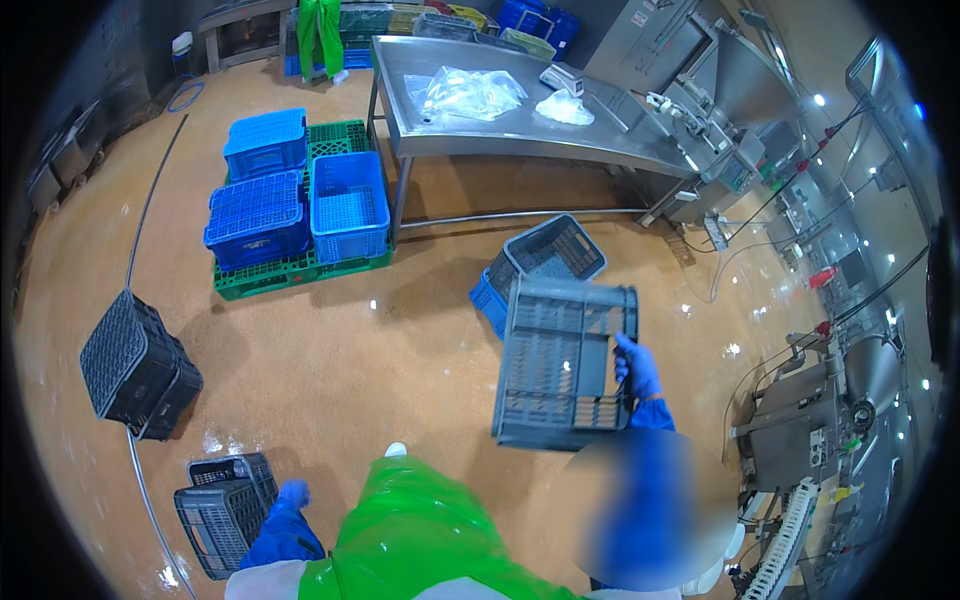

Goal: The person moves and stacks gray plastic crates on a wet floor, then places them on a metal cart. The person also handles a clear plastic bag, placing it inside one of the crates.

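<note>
While a grey, slatted, rectangular plastic crate [545, 350] is held above the glossy tan floor [400, 370] by the blue-gloved right hand [638, 370], fingers curled round one side, the blue-gloved left hand [293, 493] is seen near dark latticed plastic crates [220, 525], its finger position indiscernible.

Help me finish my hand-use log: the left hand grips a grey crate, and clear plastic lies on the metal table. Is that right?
Not quite: the head view shows the right hand, not the left hand, gripping the grey crate. The clear plastic does lie on the metal table.
</note>
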{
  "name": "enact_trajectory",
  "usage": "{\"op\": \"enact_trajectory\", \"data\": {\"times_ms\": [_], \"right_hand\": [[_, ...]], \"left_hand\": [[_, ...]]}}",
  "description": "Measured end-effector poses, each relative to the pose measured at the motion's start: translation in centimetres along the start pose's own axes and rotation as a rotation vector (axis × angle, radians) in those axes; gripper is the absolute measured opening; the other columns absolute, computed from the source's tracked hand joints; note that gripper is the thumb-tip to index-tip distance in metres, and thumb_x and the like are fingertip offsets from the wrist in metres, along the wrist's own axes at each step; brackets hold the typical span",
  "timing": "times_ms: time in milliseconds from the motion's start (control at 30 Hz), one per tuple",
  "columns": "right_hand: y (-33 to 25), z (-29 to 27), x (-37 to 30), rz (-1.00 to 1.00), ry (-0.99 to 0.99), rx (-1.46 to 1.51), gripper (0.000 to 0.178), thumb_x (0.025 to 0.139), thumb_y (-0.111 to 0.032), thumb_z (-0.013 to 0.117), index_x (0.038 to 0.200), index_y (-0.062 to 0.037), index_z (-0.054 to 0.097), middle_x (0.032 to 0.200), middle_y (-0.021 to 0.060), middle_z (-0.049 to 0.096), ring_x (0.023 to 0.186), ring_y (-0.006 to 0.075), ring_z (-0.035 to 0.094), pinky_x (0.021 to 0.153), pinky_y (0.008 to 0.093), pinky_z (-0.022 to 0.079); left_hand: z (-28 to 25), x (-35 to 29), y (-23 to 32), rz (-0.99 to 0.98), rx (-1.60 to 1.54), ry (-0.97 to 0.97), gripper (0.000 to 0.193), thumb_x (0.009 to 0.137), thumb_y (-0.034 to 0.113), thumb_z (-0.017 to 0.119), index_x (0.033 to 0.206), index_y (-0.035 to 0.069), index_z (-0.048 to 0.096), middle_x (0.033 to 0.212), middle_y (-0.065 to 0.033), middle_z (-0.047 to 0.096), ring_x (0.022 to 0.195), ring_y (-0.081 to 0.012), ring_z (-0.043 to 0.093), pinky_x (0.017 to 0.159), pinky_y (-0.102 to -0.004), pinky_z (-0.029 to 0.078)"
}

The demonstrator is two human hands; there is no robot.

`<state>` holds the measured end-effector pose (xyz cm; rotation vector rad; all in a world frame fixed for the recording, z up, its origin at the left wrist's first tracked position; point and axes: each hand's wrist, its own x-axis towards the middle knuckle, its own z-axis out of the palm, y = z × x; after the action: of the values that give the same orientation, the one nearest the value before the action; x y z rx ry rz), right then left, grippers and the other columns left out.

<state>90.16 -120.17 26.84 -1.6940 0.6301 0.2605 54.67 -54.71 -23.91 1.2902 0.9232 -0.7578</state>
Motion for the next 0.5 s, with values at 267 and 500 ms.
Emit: {"op": "enact_trajectory", "data": {"times_ms": [267, 500], "right_hand": [[-4.3, 7.1, 19.4, -0.485, 0.089, -0.704, 0.048, 0.080, -0.048, 0.061, 0.076, -0.0005, 0.063, 0.059, 0.0111, 0.058, 0.054, 0.0232, 0.056, 0.052, 0.0383, 0.043], [9.5, 13.0, 40.1, -0.495, 0.085, -1.075, 0.055, 0.077, -0.055, 0.058, 0.081, -0.0003, 0.063, 0.082, 0.0242, 0.062, 0.080, 0.0418, 0.059, 0.072, 0.0474, 0.046]], "left_hand": [[8.2, 0.2, 19.1, 0.279, -0.362, 0.304, 0.016, 0.084, 0.025, 0.051, 0.086, 0.010, 0.052, 0.071, -0.0053, 0.058, 0.055, -0.0182, 0.059, 0.042, -0.0275, 0.043], [15.7, -5.4, 7.5, -0.082, -0.471, 0.530, 0.014, 0.076, 0.020, 0.048, 0.067, 0.010, 0.051, 0.055, -0.0077, 0.050, 0.043, -0.0196, 0.051, 0.037, -0.0323, 0.040]]}}
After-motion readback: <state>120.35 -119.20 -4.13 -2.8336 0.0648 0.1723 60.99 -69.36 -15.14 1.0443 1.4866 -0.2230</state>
